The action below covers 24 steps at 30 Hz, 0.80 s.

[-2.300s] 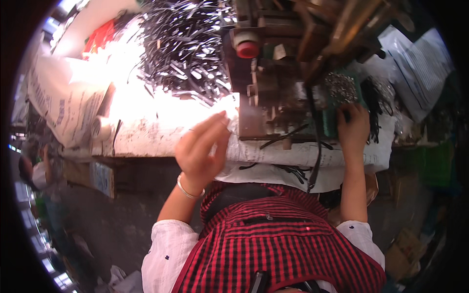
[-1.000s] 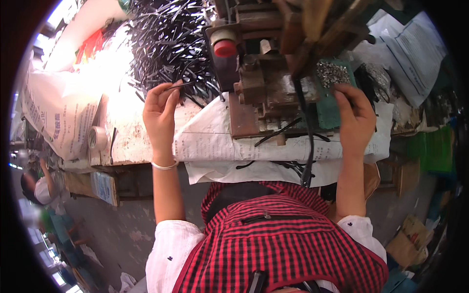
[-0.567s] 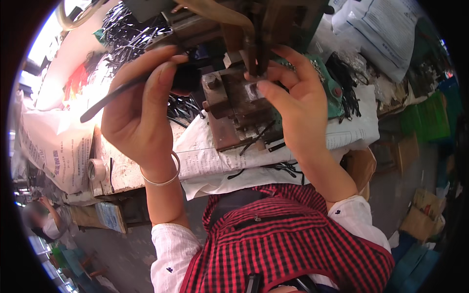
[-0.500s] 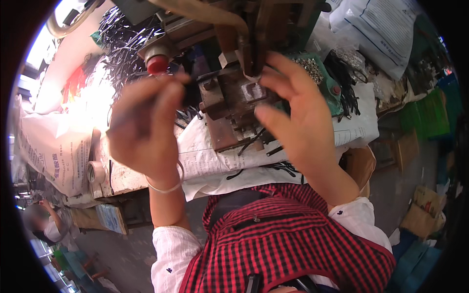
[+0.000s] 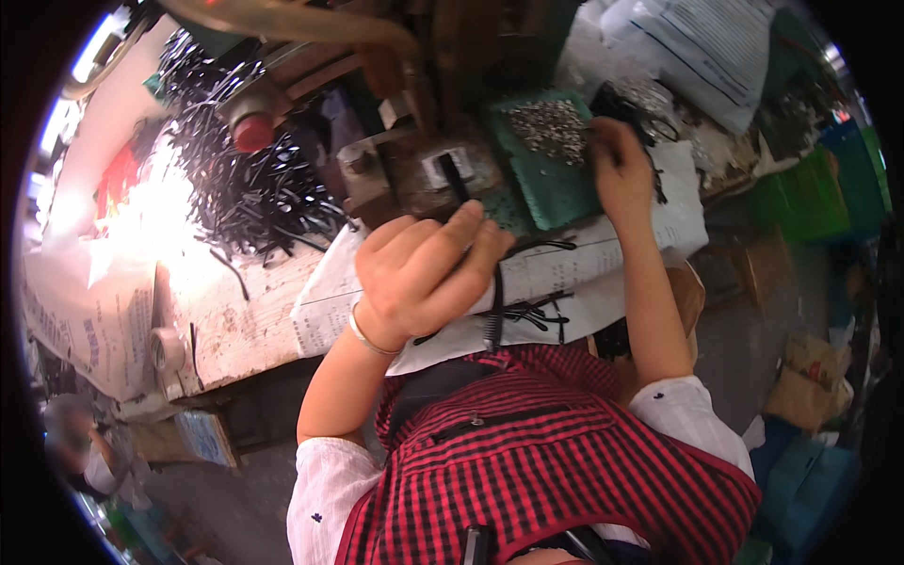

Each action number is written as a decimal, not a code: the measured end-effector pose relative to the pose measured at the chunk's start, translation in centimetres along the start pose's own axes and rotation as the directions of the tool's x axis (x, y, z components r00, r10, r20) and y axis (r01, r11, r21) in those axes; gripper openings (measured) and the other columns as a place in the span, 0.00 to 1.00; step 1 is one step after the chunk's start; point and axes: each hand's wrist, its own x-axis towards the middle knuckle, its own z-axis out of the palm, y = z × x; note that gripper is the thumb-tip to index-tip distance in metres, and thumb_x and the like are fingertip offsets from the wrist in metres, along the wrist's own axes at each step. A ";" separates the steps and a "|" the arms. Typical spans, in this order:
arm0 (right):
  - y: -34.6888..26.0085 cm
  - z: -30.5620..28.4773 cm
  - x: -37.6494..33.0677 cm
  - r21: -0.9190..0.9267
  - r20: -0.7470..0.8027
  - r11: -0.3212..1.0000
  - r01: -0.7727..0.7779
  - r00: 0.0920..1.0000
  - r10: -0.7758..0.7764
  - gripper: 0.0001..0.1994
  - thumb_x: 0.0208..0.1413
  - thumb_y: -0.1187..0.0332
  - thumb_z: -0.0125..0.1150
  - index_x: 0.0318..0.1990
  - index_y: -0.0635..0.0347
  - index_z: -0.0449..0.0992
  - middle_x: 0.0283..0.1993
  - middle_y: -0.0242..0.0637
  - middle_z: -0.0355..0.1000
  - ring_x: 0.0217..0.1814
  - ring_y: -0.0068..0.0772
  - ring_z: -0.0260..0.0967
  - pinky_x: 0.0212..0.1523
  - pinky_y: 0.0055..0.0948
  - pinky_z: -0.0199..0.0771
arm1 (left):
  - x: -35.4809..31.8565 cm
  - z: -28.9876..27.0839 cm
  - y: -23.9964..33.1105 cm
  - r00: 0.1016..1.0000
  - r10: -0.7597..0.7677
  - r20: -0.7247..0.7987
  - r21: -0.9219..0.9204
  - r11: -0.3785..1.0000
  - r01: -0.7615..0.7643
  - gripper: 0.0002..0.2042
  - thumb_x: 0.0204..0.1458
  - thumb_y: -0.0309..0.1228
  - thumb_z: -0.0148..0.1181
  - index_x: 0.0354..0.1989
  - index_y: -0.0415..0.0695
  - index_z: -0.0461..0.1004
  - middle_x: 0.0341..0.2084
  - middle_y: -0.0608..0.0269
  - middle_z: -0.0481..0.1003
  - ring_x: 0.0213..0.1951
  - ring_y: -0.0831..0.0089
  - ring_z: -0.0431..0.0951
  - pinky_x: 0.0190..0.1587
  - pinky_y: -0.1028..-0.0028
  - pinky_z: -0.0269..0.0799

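Note:
My left hand (image 5: 428,273) is closed on a black strap (image 5: 452,177). One end of the strap lies over a small pale metal plate (image 5: 431,168) on the machine's bed; the other part hangs below my fingers toward the apron. My right hand (image 5: 625,179) is bent at the right edge of a green tray (image 5: 529,188), away from the machine. Its fingertips are blurred and partly hidden, so what they touch does not show. Many small shiny metal pieces (image 5: 551,127) lie in the tray's far part.
The machine (image 5: 377,174) stands ahead, with a red button (image 5: 253,133) at its left. A large heap of black straps (image 5: 250,188) covers the bench's left side. White sheeting (image 5: 325,297) and a tape roll (image 5: 169,348) lie nearer. A plastic sack (image 5: 702,56) sits far right.
My left hand has moved right and down to the front of the machine bed, and a strap now lies on the plate. My right hand has left the plate for the tray's right edge.

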 end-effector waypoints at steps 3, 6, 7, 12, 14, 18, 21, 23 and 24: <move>0.3 -0.8 -2.0 -0.025 0.128 1.000 0.004 0.992 -0.001 0.08 0.58 0.76 0.60 0.44 0.62 0.79 0.40 0.36 0.79 0.42 0.28 0.76 0.45 0.26 0.72 | 0.1 -0.6 0.5 0.998 -0.022 0.052 0.037 0.999 0.020 0.13 0.41 0.29 0.75 0.35 0.44 0.79 0.35 0.60 0.80 0.19 0.81 0.71 0.19 0.80 0.62; 0.3 -0.4 -3.2 -0.114 0.219 0.990 -0.081 0.970 0.105 0.06 0.51 0.75 0.65 0.38 0.61 0.80 0.39 0.41 0.77 0.45 0.42 0.75 0.47 0.36 0.73 | 0.2 0.1 0.2 1.000 -0.022 -0.006 0.019 1.000 0.022 0.12 0.42 0.29 0.75 0.34 0.44 0.79 0.35 0.61 0.80 0.19 0.81 0.71 0.19 0.80 0.63; 0.3 -0.2 -3.3 -0.150 0.209 0.988 -0.033 0.976 0.064 0.07 0.50 0.74 0.65 0.37 0.60 0.80 0.39 0.41 0.76 0.46 0.44 0.74 0.48 0.38 0.73 | 0.0 0.2 0.3 0.999 -0.038 -0.010 0.008 0.999 0.038 0.12 0.42 0.29 0.75 0.34 0.44 0.79 0.35 0.61 0.80 0.19 0.81 0.71 0.19 0.80 0.63; 0.0 2.5 -2.5 -0.358 0.169 0.904 0.232 0.969 -0.182 0.07 0.47 0.71 0.68 0.36 0.58 0.81 0.40 0.43 0.74 0.50 0.50 0.71 0.51 0.43 0.70 | -0.3 -1.4 1.7 0.977 -0.195 0.082 -0.054 0.978 0.200 0.14 0.43 0.26 0.73 0.40 0.42 0.80 0.40 0.55 0.81 0.24 0.73 0.77 0.24 0.74 0.71; -0.1 3.0 -2.5 -0.468 0.169 0.853 0.233 0.970 -0.172 0.04 0.48 0.72 0.67 0.32 0.58 0.78 0.40 0.42 0.73 0.48 0.51 0.70 0.48 0.47 0.70 | -0.7 -2.1 3.4 0.932 -0.345 0.113 -0.133 0.924 0.359 0.17 0.42 0.24 0.72 0.43 0.41 0.81 0.44 0.51 0.82 0.28 0.69 0.81 0.27 0.73 0.75; 0.3 2.8 -3.3 -0.451 0.133 0.854 0.260 0.966 -0.223 0.04 0.53 0.75 0.62 0.36 0.60 0.75 0.37 0.45 0.74 0.43 0.55 0.71 0.43 0.48 0.70 | -4.9 -8.4 4.3 0.906 -0.381 0.186 0.134 0.923 0.361 0.18 0.43 0.24 0.72 0.46 0.42 0.80 0.47 0.52 0.81 0.26 0.71 0.80 0.30 0.76 0.75; 1.1 1.5 -3.3 -0.320 0.065 0.928 0.190 0.982 -0.178 0.06 0.59 0.74 0.60 0.43 0.61 0.77 0.41 0.47 0.77 0.45 0.54 0.73 0.46 0.43 0.72 | -7.4 -13.4 -0.9 0.827 -0.512 -0.233 0.469 0.686 0.556 0.13 0.53 0.16 0.59 0.44 0.43 0.81 0.40 0.59 0.82 0.36 0.66 0.81 0.37 0.68 0.77; 0.8 1.4 -2.7 -0.336 0.018 0.902 0.272 0.959 -0.283 0.09 0.60 0.74 0.59 0.47 0.60 0.78 0.43 0.47 0.77 0.45 0.54 0.74 0.46 0.42 0.73 | -8.1 -17.1 -5.5 0.793 -0.600 -0.109 0.505 0.654 0.564 0.14 0.48 0.12 0.60 0.39 0.44 0.81 0.38 0.59 0.81 0.38 0.63 0.82 0.39 0.69 0.77; 0.6 1.6 -2.2 -0.342 -0.002 0.885 0.317 0.941 -0.338 0.10 0.61 0.74 0.58 0.49 0.59 0.78 0.43 0.47 0.77 0.45 0.53 0.74 0.47 0.42 0.73 | -9.9 -18.5 -8.0 0.792 -0.607 0.066 0.638 0.636 0.434 0.12 0.47 0.14 0.61 0.37 0.44 0.81 0.38 0.60 0.80 0.37 0.62 0.81 0.39 0.69 0.77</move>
